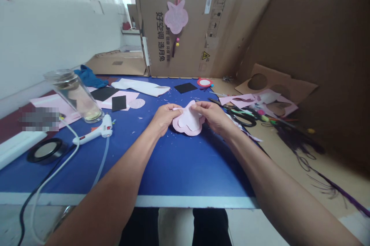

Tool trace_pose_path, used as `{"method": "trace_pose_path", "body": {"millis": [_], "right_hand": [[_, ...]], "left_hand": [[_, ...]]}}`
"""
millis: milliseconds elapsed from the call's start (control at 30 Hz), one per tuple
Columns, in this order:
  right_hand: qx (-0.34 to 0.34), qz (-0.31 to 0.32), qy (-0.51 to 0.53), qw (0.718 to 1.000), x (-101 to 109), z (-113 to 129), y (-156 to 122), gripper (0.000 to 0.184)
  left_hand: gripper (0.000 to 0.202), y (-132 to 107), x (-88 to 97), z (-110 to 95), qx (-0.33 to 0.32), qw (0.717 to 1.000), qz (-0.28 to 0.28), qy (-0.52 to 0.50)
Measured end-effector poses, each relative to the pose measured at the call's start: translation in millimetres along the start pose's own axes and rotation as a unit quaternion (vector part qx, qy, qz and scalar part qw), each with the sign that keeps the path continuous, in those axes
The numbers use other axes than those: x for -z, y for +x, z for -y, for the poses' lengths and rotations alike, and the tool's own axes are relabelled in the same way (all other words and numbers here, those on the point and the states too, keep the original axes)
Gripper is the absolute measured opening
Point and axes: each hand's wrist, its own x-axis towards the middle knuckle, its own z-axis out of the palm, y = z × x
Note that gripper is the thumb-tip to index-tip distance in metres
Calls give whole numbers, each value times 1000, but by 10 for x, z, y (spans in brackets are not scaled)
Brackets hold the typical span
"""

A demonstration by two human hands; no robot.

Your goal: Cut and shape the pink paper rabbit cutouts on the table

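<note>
Just above the blue tabletop, a pink scalloped paper cutout (192, 132) is held between my two hands, with a smaller white scalloped piece (187, 118) lying over it. My left hand (168, 117) pinches the left edge, thumb on top. On the right side, my right hand (211, 114) grips the upper edge between thumb and fingers. The fingers under the paper are hidden. A similar pink cutout (176, 17) hangs on the cardboard panel behind, above a dark strip with pink and yellow beads. Black-handled scissors (245, 118) lie close to my right hand.
At left stand a glass jar (78, 96) and a white glue gun (95, 132) with its cable, beside black tape (47, 150). Black squares and pink paper lie farther back. Pink scraps (260, 101) and purple strands (295, 142) lie on cardboard at right. Cardboard walls (225, 26) enclose the back and right.
</note>
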Motion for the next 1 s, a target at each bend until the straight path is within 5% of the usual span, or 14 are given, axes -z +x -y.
{"method": "trace_pose_path", "body": {"millis": [767,1000], "right_hand": [[-4,-9,-46,999,-19,-16,-18,29],[-8,-15,-33,999,-18,-8,-11,30]], "left_hand": [[12,-25,-18,7,2,999,12,33],[36,-47,-43,-46,31,999,7,-14]]}}
